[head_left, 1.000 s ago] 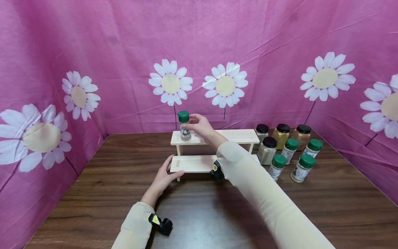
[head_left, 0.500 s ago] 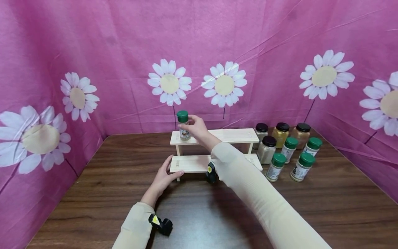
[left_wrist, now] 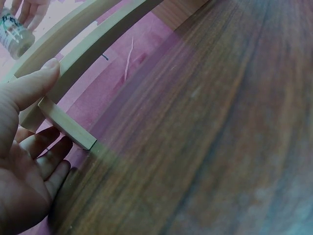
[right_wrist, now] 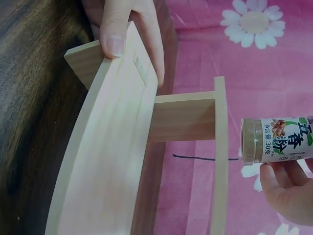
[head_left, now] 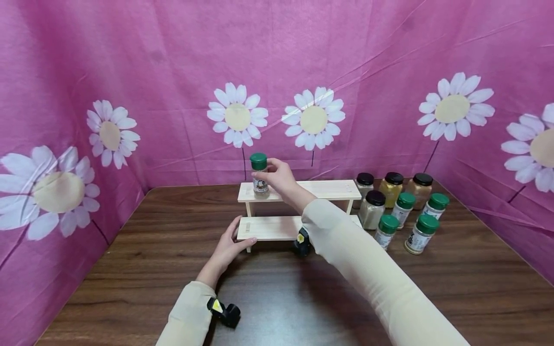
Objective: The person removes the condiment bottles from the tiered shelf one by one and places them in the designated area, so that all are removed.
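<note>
A two-tier wooden step rack (head_left: 272,229) stands on the table. My right hand (head_left: 283,179) holds a green-capped spice jar (head_left: 260,186) upright at the left end of the upper board (head_left: 324,189), thumb and fingers around its sides. In the right wrist view, a narrow gap shows between the jar's base (right_wrist: 250,142) and that board. My left hand (head_left: 225,247) grips the lower board's left end. Its thumb (left_wrist: 41,81) lies on the front edge, and the other fingers are around the end by the leg (left_wrist: 68,125).
Right of the rack stand several spice jars, some with black caps (head_left: 375,198) and some with green caps (head_left: 428,223). A pink cloth with daisies (head_left: 277,57) hangs behind and beside the dark wooden table (head_left: 143,269).
The spice jar and my right hand have shifted slightly right along the upper board. My left hand stays on the lower board's end.
</note>
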`<action>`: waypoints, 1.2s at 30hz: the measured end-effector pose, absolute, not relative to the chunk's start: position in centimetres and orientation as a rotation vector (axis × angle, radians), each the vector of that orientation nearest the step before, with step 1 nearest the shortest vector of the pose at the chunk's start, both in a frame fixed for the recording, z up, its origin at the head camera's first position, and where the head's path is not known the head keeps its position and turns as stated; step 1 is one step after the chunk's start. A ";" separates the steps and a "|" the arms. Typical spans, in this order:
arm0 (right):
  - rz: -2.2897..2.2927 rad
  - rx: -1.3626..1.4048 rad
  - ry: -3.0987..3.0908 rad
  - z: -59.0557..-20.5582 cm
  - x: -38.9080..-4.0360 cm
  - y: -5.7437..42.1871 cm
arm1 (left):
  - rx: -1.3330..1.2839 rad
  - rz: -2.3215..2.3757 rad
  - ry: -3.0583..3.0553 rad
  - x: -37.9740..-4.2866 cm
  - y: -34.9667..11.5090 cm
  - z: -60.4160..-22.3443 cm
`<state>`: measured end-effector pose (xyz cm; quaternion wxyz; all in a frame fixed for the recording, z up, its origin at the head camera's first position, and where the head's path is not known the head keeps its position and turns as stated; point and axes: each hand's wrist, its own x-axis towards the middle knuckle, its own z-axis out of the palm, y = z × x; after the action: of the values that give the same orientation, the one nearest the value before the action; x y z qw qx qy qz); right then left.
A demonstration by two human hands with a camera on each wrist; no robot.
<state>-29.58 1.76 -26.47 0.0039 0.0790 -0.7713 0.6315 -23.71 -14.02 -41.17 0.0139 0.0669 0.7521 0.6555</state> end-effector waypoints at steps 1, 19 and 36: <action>1.975 0.251 -2.421 -26.3 -29.4 2.0 | 0.206 2.038 2.344 -23.7 -14.0 -41.2; 2.025 0.386 -2.392 -23.6 -27.7 8.4 | 0.221 2.034 2.360 -23.9 -13.9 -41.1; 1.914 0.238 -2.387 -22.6 -26.0 17.2 | 0.219 2.023 2.348 -23.7 -13.9 -41.1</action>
<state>-26.02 17.25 -22.61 0.0364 0.0776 -0.7774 0.6232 -23.75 -13.89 -41.08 0.0171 0.0706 0.7556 0.6510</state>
